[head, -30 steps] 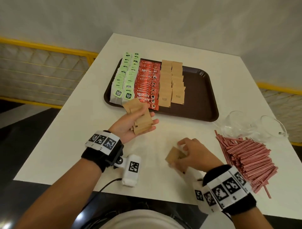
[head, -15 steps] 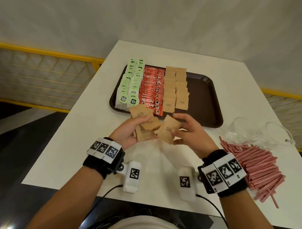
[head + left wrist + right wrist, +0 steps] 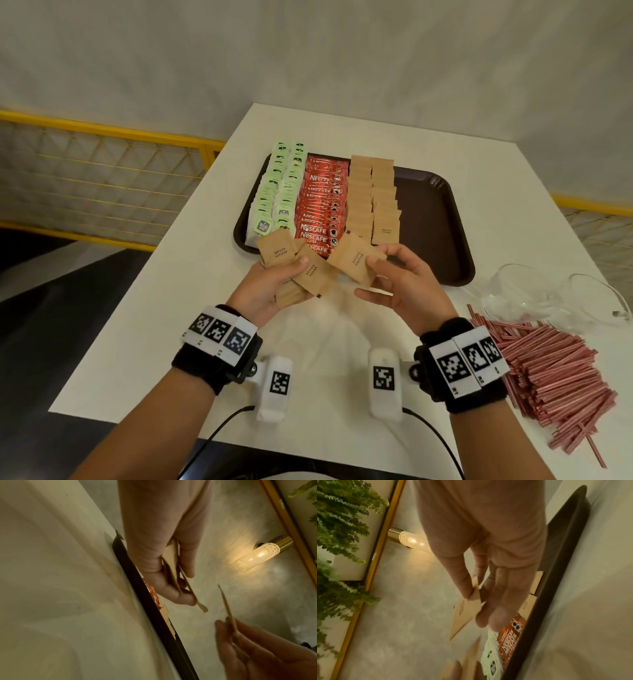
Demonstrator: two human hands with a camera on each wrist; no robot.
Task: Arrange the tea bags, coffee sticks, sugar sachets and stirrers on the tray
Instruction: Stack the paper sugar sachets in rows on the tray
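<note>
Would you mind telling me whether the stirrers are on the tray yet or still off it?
Off it. The stirrers lie in a loose heap on the white table, right of the brown tray, whose right part is bare.

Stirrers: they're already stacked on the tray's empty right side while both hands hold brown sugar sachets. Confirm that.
Not quite. The stirrers lie in a loose pile on the white table, right of the tray, as the head view shows. The rest holds: the left hand and right hand each hold brown sugar sachets.
</note>
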